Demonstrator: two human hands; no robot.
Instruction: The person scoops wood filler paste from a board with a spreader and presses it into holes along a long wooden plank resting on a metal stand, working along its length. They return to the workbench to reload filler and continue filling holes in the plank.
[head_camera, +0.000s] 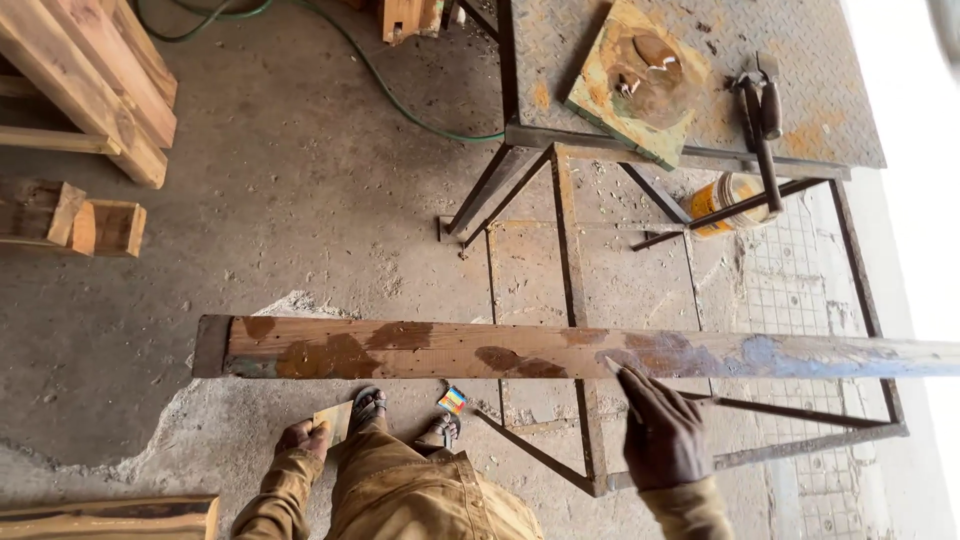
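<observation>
my right hand sits just under the long plank, fingers loosely spread and open, one fingertip reaching up to touch its near edge; it is not wrapped around the wood. my left hand is down by my knee, pinching a small tan block that could be sandpaper or a scrap of wood.

the plank stretches across in front of me, well above the concrete floor, patchy with brown stains and dotted with small holes. its left end hangs free in the air.

with only a fingertip on it, i judge the plank could tip or slide if it is poorly balanced, and that free end would swing down near my sandalled feet. the holes hint at old nails or splinters that could catch my bare fingers.

i cannot see what carries the plank: its right end runs out of view into glare, and the metal frame below may or may not touch it. the steel table above holds a green-edged board and a dark tool i cannot identify. a yellow can sits half hidden behind bars.
</observation>
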